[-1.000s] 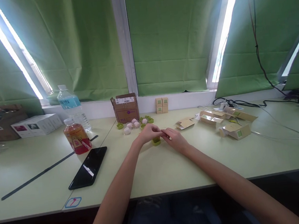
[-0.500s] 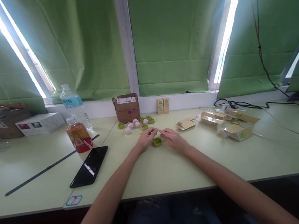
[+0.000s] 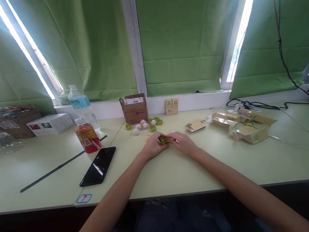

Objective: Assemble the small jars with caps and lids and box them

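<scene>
A small green cup-like piece (image 3: 164,140) is between my hands over the middle of the table. My left hand (image 3: 154,147) is curled around its left side with the fingers closed on it. From the right, my right hand (image 3: 183,143) has its thumb and fingertips pinched together at the piece's rim. Something small and pale shows at those fingertips, too small to name. Beyond my left hand lie several pinkish-white round pieces (image 3: 138,126) and more green cup-like pieces (image 3: 152,128). A few tiny yellowish bits (image 3: 148,136) lie close to my left fingers.
A brown carton (image 3: 134,110) and small stacked boxes (image 3: 171,106) stand at the back. On the left are a phone (image 3: 97,166), a red drink bottle (image 3: 87,136), a water bottle (image 3: 84,110) and a dark strip (image 3: 50,172). Opened cardboard packaging (image 3: 250,134) and cables lie right.
The green piece stood on the table between my hands; now my left hand is closed around it. My right fingertips have come down to its rim. The view has shifted slightly.
</scene>
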`<state>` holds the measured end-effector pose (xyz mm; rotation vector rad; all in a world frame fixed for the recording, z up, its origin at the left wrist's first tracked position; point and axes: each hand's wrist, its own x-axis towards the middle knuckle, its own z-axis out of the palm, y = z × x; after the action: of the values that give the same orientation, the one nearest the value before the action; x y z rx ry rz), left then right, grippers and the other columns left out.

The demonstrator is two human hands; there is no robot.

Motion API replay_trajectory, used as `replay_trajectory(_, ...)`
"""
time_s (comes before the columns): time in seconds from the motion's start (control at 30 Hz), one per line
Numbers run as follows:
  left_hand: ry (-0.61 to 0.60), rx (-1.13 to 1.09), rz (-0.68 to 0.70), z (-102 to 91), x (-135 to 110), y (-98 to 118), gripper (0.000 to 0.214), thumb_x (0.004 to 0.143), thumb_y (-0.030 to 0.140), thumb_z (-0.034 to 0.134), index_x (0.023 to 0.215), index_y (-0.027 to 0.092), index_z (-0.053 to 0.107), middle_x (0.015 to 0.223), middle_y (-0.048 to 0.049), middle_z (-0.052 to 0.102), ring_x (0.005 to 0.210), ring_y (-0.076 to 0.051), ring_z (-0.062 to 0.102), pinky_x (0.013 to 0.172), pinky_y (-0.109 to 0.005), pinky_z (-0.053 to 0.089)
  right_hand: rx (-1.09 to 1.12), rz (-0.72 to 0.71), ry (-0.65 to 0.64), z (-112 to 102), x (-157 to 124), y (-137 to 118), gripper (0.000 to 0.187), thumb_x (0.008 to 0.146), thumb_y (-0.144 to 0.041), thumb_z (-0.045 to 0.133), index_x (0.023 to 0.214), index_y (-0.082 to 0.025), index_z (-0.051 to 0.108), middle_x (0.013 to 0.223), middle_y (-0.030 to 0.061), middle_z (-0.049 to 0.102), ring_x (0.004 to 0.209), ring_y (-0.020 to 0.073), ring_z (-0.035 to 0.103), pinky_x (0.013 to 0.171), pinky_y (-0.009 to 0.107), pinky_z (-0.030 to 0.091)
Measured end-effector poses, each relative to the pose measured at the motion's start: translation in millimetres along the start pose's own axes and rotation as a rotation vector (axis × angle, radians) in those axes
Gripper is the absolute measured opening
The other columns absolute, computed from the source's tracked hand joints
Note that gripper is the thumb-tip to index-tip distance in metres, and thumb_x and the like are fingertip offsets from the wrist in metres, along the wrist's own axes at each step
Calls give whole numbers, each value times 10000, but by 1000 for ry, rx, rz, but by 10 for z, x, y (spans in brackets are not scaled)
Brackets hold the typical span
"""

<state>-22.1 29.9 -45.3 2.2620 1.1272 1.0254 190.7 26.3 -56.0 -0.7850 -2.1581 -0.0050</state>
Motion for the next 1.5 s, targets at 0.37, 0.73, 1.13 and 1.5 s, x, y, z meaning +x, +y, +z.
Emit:
replay_trajectory(0.37, 71, 143, -14, 38, 13, 22, 357, 731, 347, 805, 1003, 211, 619, 951, -1, 632, 784, -169, 600, 719, -308, 463, 30, -93, 154, 25, 18, -33, 114, 996, -207, 592, 1047, -214, 693, 928, 82, 716, 889, 241, 649, 795, 398, 568)
replay_trajectory(0.73, 31, 131, 51, 51, 20, 66, 301, 782, 335, 761, 1033, 211, 651, 987, -26, 621, 801, -172, 592, 722, -301, 474, 22, -85, 88, 71, 14, -32, 174, 1006, -197, 558, 945, -214, 721, 893, 83, 718, 855, 233, 625, 811, 410, 543)
replay_trajectory(1.13, 23, 293, 45, 64, 7, 158, 271, 816, 304, 721, 1056, 213, 634, 1046, -42, 632, 855, -194, 614, 649, -299, 425, -58, -84, 86, 85, -8, -56, 200, 1016, -171, 533, 1001, -192, 731, 931, 91, 645, 906, 240, 561, 841, 395, 530)
replay_trajectory(1.5, 25, 385, 3, 83, 0, 243, 275, 840, 315, 714, 1086, 227, 626, 1120, -61, 641, 960, -236, 641, 651, -317, 438, -92, 0, 81, 70, 5, -144, 232, 1012, -131, 485, 908, -190, 684, 977, 106, 579, 915, 241, 543, 813, 388, 530)
